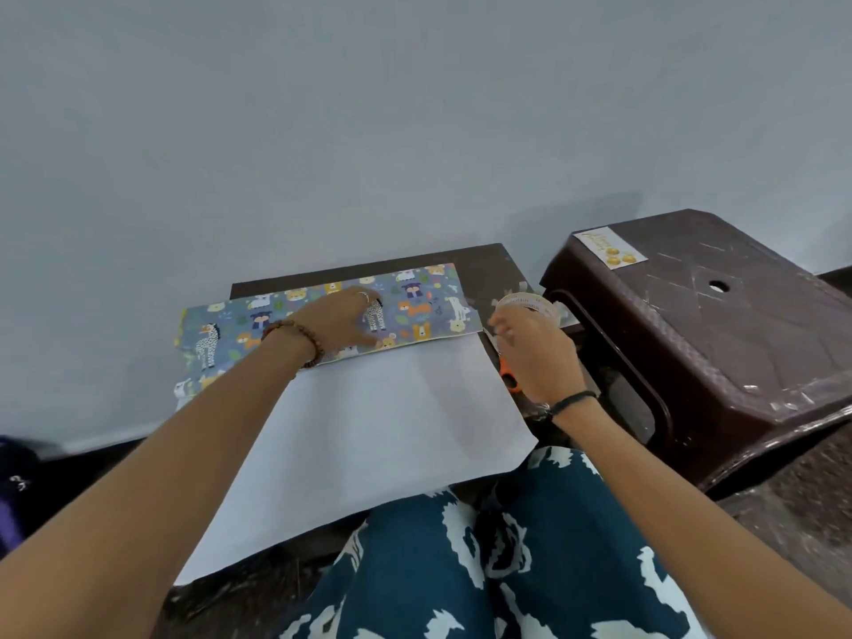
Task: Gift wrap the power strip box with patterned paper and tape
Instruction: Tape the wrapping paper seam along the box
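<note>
Pressing flat with the left hand (343,318) keeps the patterned paper (415,302) tight; the right hand (537,357) grips the tape roll (530,305).

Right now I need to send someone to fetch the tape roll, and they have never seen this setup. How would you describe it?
Find the dark brown plastic stool on the right. Just left of it, past the patterned paper, the right hand holds the tape roll in its fingers. It is the only clear, ring-shaped thing; the orange-handled tool beneath the hand is flat and bright.
</note>
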Motion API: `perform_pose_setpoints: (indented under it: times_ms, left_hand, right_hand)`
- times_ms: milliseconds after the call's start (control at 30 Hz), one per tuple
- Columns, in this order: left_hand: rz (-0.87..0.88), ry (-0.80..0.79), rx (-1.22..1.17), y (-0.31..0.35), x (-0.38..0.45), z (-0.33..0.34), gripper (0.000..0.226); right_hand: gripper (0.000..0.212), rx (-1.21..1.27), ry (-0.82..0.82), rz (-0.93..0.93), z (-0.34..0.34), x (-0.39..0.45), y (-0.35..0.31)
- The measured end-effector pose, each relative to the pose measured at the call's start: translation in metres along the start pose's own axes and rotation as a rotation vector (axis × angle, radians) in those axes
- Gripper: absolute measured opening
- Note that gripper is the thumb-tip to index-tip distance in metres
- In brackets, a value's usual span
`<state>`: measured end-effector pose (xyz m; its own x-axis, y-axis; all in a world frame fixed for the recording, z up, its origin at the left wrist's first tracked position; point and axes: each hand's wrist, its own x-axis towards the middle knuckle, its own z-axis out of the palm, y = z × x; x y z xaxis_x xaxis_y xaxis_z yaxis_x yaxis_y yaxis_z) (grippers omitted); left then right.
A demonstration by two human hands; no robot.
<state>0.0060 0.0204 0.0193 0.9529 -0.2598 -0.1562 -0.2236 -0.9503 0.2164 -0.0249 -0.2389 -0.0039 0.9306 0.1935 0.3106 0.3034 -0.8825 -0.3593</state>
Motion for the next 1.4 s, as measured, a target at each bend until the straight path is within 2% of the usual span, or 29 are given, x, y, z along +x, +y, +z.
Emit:
perform_pose_setpoints:
  times_ms: [67,133,200,267,300,333,400,433,500,600,800,967,1400]
  left_hand:
    - [0.007,0.056,0.039,-0.006,-0.015,-0.001,0.063]
    - [0.083,0.233,0.156,-0.007,-0.033,-0.002,0.048]
    - [0.298,0.398,0.237,0.0,-0.056,0.006,0.025]
    - [0.497,0.408,0.26,0.01,-0.076,0.026,0.007]
    - [0.533,0.391,0.266,0.012,-0.081,0.04,0.01]
    - [0.5,0.331,0.222,0.012,-0.082,0.053,0.021]
    - [0.311,0.218,0.033,0.007,-0.076,0.071,0.046]
    - [0.224,0.163,-0.059,0.002,-0.073,0.075,0.052]
    - [0.165,0.086,-0.092,-0.006,-0.066,0.084,0.055]
    - [0.176,0.075,0.027,-0.008,-0.065,0.096,0.053]
    - [0.166,0.119,0.144,-0.007,-0.066,0.101,0.052]
    - [0.161,0.124,0.138,-0.005,-0.068,0.102,0.052]
    - [0.159,0.117,0.039,0.001,-0.073,0.098,0.051]
  right_hand:
    - [0.022,0.065,-0.026,-0.11,0.007,0.012,-0.021]
    - [0.027,0.064,-0.111,-0.238,0.016,0.026,-0.043]
    - [0.032,0.056,-0.198,-0.325,0.026,0.042,-0.063]
    - [0.033,0.129,-0.283,-0.343,0.035,0.058,-0.079]
    - [0.035,0.17,-0.34,-0.353,0.039,0.065,-0.087]
    - [0.038,0.187,-0.406,-0.38,0.044,0.069,-0.094]
    - [0.046,0.097,-0.514,-0.482,0.056,0.074,-0.104]
    - [0.048,0.017,-0.538,-0.535,0.061,0.075,-0.107]
    - [0.05,-0.103,-0.516,-0.595,0.071,0.076,-0.111]
    - [0.05,-0.137,-0.439,-0.608,0.079,0.081,-0.111]
    - [0.05,-0.14,-0.42,-0.614,0.081,0.088,-0.11]
    - [0.051,-0.137,-0.347,-0.61,0.083,0.083,-0.109]
    - [0.051,-0.096,-0.374,-0.654,0.083,0.09,-0.101]
